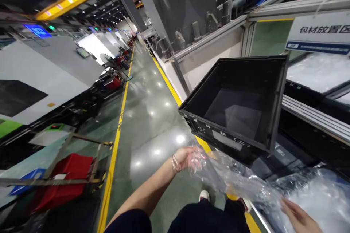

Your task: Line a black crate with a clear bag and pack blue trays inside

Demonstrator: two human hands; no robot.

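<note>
My left hand (188, 157) grips one end of the clear plastic bag (235, 182), my right hand (298, 216) lies open at the other, and the black crate (237, 105) is not yet lined.

red bin (64, 182) on cart at left; yellow floor line (116, 145); white sign (319, 31) upper rt

White sign (319, 31) on the rack rail at upper right, black characters: 包材放置区; a blue strip under them with print too small to read. Front wall of the black crate (235, 105): pale characters, spaced apart, among them 科 and 技, the rest too faint to read. Yellow crane beam (69, 0) overhead: small labels, unreadable.
</note>
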